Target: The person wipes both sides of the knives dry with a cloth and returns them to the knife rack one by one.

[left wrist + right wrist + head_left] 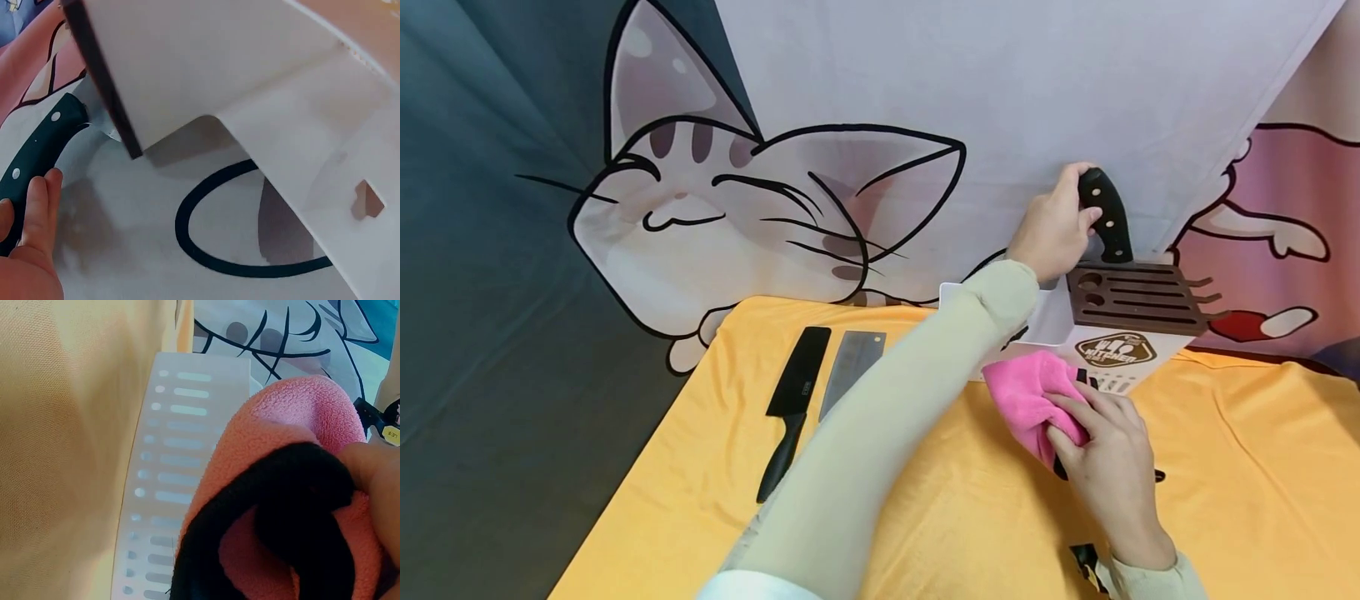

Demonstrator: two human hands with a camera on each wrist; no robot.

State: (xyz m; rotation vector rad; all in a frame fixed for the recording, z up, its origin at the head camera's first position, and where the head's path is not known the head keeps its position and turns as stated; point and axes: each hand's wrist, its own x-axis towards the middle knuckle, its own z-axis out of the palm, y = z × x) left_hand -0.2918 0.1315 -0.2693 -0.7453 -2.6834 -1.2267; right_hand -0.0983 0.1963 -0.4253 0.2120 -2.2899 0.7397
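Observation:
My left hand (1054, 223) grips the black riveted handle of a knife (1107, 212) at the back of a white knife holder (1037, 321) with a brown slotted top (1138, 298). In the left wrist view, fingers (39, 209) lie along the handle, and a bit of blade shows beside the holder's dark top edge. My right hand (1108, 462) pinches a bunched pink cloth (1033, 400) in front of the holder. Black trim on the cloth (312, 403) shows in the right wrist view, close over the holder's slotted white side (181, 444).
On the yellow tablecloth (955, 500) to the left lie a black knife (797, 383) and a grey cleaver blade (852, 367), its lower part hidden by my left sleeve. A curtain with a cartoon cat (700, 200) hangs behind the table.

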